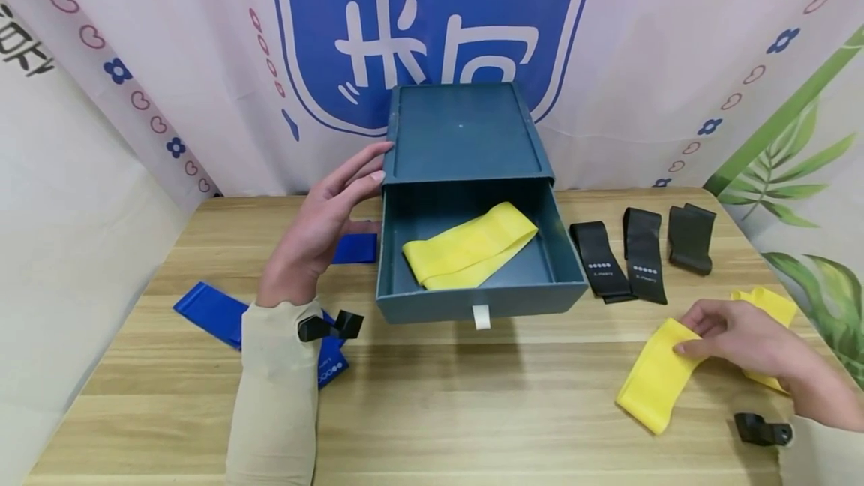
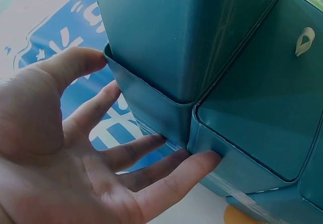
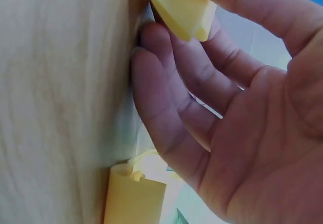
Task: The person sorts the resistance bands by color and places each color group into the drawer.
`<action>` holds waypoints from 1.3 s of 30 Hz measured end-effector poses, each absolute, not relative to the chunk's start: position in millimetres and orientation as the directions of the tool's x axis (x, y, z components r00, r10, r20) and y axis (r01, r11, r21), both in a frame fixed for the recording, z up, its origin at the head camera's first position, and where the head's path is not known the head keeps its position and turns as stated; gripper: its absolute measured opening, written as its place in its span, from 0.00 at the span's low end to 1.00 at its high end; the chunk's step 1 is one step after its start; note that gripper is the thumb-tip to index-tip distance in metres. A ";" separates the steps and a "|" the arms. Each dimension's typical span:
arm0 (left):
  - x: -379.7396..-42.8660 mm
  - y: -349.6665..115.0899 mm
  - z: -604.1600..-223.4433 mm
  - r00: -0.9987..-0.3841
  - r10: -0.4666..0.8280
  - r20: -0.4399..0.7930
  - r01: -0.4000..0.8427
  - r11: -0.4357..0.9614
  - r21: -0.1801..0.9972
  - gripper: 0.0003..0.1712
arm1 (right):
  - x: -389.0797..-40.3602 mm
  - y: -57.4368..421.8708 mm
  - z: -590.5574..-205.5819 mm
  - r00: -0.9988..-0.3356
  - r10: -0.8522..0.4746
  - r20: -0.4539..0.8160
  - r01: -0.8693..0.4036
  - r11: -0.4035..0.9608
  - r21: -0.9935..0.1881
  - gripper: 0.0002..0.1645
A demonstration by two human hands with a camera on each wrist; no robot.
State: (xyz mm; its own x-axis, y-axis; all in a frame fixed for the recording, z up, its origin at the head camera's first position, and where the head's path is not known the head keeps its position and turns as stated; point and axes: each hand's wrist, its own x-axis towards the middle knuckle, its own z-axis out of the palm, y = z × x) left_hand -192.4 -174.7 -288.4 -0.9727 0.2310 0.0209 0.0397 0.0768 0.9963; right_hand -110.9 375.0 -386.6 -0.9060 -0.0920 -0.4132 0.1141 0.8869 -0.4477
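A dark teal drawer box [image 1: 469,133] stands at the back of the table with its upper drawer [image 1: 432,307] pulled out. Inside the drawer lies a yellow resistance band [image 1: 472,246]. My left hand [image 1: 317,216] rests its spread fingertips against the box's left side. In the left wrist view the thumb of this left hand [image 2: 96,138] touches the casing's edge [image 2: 146,90] beside the drawer. At the right, my right hand [image 1: 739,336] pinches a second yellow resistance band [image 1: 658,377] between thumb and fingers, close over the table. Another yellow band [image 1: 769,306] lies partly hidden behind that hand.
Several black resistance bands [image 1: 644,253] lie in a row right of the box. Blue resistance bands [image 1: 212,313] are spread at the left, partly under my left forearm. Behind the wooden table [image 1: 472,426] hangs a printed curtain [image 1: 202,43]. A white pull tab [image 1: 481,316] hangs from the drawer front.
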 end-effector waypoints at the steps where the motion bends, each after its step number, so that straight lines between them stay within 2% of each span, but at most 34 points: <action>1: -192.2 -174.6 -288.3 -0.973 0.231 0.021 0.040 0.077 0.996 0.28 | -111.0 374.8 -386.0 -0.903 -0.092 -0.419 0.120 0.884 -0.453 0.23; 13: -192.0 -173.8 -287.4 -0.972 0.235 0.011 0.029 0.075 0.997 0.29 | -108.1 373.7 -383.1 -0.893 -0.109 -0.437 0.164 0.825 -0.541 0.22; 19: -192.1 -173.5 -287.3 -0.971 0.237 0.019 0.038 0.073 0.997 0.28 | -104.6 371.4 -381.6 -0.912 -0.110 -0.394 0.168 0.777 -0.607 0.21; 25: -192.0 -173.8 -287.5 -0.971 0.240 0.020 0.037 0.066 0.997 0.28 | -101.7 369.6 -375.6 -0.935 -0.106 -0.338 0.185 0.669 -0.720 0.24; 32: -192.1 -173.7 -287.7 -0.972 0.235 0.019 0.036 0.068 0.997 0.29 | -98.4 372.0 -367.4 -0.963 -0.087 -0.255 0.162 0.569 -0.806 0.09; 39: -192.8 -174.3 -287.8 -0.971 0.239 0.021 0.038 0.069 0.997 0.29 | -94.8 372.7 -360.5 -0.985 -0.057 -0.163 0.108 0.530 -0.841 0.08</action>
State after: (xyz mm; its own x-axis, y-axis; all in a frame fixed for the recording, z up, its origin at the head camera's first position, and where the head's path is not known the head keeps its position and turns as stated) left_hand -192.8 -174.3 -287.8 -0.9708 0.2389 0.0208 0.0383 0.0689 0.9969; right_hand -94.8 372.7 -360.5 -0.9850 -0.0574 -0.1630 0.1082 0.5302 -0.8409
